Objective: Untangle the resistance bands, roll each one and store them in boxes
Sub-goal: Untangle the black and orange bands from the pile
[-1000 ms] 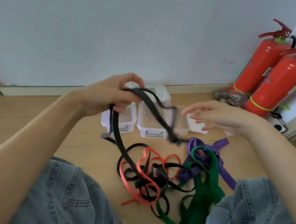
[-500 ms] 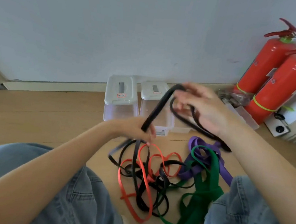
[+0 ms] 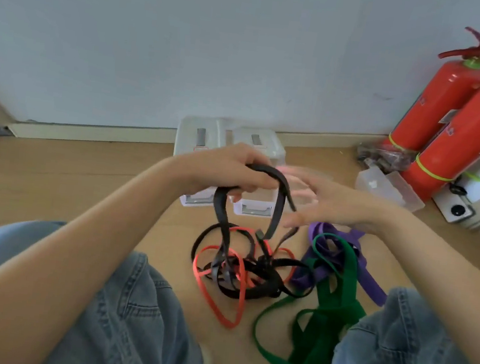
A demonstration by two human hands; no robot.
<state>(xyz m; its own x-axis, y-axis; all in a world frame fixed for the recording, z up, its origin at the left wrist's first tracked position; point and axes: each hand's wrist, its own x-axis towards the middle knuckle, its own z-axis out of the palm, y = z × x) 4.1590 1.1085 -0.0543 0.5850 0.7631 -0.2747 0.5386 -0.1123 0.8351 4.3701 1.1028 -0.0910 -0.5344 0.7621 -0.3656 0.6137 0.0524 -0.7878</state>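
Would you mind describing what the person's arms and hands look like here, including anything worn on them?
Both forearms are bare right to the frame's edge, with no sleeves visible. The left hand and right hand carry no gloves, and I see no rings, watch or bracelet. The right hand's fingers are motion-blurred, so small items there could be missed. Below the arms, the legs wear faded blue denim jeans with stitched seams.

Bands [image 3: 253,272] before boxes [image 3: 207,143]
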